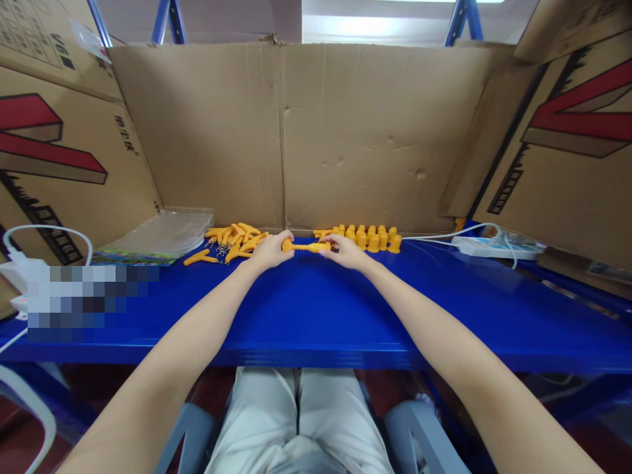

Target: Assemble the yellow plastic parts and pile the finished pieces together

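Observation:
Both my hands hold one orange ribbed rod [306,247] level over the blue table [316,316]. My left hand [269,251] is closed on its left, rounded end. My right hand [345,251] pinches its right end. A loose heap of orange rod pieces [232,240] lies just left of my left hand. Several small orange caps [372,238] stand upright in rows just right of my right hand, against the cardboard wall.
Cardboard walls [345,138] close off the back and both sides. A stack of clear plastic bags [160,236] lies at the back left. A white power strip with cables [486,247] sits at the right, white chargers [20,273] at the left edge.

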A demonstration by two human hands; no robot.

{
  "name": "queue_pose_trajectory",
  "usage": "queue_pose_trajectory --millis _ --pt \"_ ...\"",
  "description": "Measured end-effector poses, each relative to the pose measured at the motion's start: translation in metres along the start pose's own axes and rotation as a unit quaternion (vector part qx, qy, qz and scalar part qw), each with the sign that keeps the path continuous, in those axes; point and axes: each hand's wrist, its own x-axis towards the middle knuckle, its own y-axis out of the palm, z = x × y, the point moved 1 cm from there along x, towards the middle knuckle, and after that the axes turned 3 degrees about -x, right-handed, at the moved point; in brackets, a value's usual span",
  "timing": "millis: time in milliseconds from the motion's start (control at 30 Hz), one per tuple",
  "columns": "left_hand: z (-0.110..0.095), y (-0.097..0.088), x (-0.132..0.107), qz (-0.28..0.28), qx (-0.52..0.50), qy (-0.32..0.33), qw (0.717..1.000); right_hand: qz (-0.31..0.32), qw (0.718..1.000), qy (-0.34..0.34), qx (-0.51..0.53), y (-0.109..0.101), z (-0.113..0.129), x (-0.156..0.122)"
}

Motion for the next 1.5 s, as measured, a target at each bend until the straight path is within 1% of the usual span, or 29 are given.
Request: queue_pose_trajectory --millis 67,133,267,333,400,500,667,900,1133,1233,1367,1500 --pt "-0.001 -0.001 0.0 0.007 -0.011 -0.006 1.0 0.011 0.995 0.051 0.088 0.0 -0.001 0.0" --pt "-0.002 -0.001 0.0 0.012 -0.02 -0.01 1.0 0.023 0.985 0.081 0.151 -0.003 -0.002 0.001" --pt "-0.002 -0.001 0.0 0.008 -0.026 -0.01 1.0 0.037 0.973 0.093 0.207 -0.014 -0.001 0.001" --pt "-0.002 -0.002 0.0 0.006 -0.028 -0.002 1.0 0.047 0.967 0.111 0.223 -0.019 0.003 0.0" --pt "-0.002 -0.002 0.0 -0.002 -0.023 0.007 1.0 0.062 0.961 0.137 0.23 -0.021 0.009 -0.002" --pt "-0.004 -0.002 -0.001 -0.017 -0.002 0.019 1.0 0.077 0.953 0.177 0.235 -0.02 0.018 -0.005" --pt "-0.004 -0.001 -0.002 -0.014 0.002 0.017 1.0 0.061 0.933 0.242 0.258 -0.012 0.027 -0.007" --pt "-0.004 0.001 -0.001 0.003 -0.041 0.004 0.999 0.05 0.926 0.276 0.253 -0.012 0.034 -0.006" --pt "-0.007 0.001 0.001 0.0 -0.02 -0.016 1.0 0.034 0.923 0.316 0.219 -0.012 0.04 -0.005" --pt "-0.009 0.0 0.0 0.004 -0.038 -0.021 0.999 0.042 0.923 0.312 0.223 -0.016 0.039 -0.006" --pt "-0.009 -0.002 -0.001 0.002 -0.05 -0.021 0.999 0.065 0.93 0.257 0.256 -0.022 0.031 -0.008" --pt "-0.01 -0.003 -0.001 -0.003 -0.053 -0.014 0.999 0.069 0.94 0.222 0.248 -0.025 0.02 -0.008"
